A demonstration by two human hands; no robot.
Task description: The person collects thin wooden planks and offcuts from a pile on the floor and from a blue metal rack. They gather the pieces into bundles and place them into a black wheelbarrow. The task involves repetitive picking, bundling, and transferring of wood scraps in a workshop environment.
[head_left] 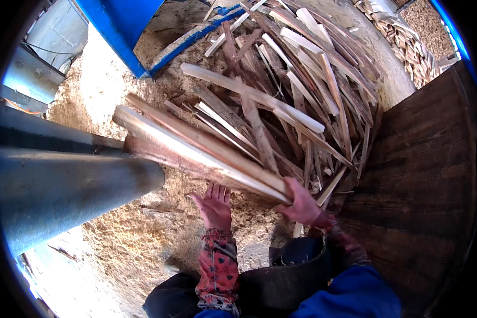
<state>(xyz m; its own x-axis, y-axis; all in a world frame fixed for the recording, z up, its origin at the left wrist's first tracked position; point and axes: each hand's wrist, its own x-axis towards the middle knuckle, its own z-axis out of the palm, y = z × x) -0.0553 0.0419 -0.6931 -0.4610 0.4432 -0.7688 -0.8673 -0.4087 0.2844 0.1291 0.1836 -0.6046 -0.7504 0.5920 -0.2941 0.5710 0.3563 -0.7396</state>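
Observation:
Long rough-sawn wood strips (196, 148) lie together as a bundle, slanting from the upper left down to my right hand (300, 204). That hand is closed around their near end. My left hand (215, 205) is held palm up with its fingers stretched out, just below the middle of the bundle; its fingertips reach the lower edge, and whether they touch it I cannot tell. Beyond the bundle is a large heap of loose wood strips (302, 95), lying crosswise over one another, some pale and some brown with bark.
A rounded metal machine part (79, 185) juts in from the left. A dark wooden board wall (418, 175) stands at the right. Sawdust (127, 233) covers the ground. A blue metal frame (119, 32) is at the far left, and stacked wood pieces (400, 45) lie at the far right.

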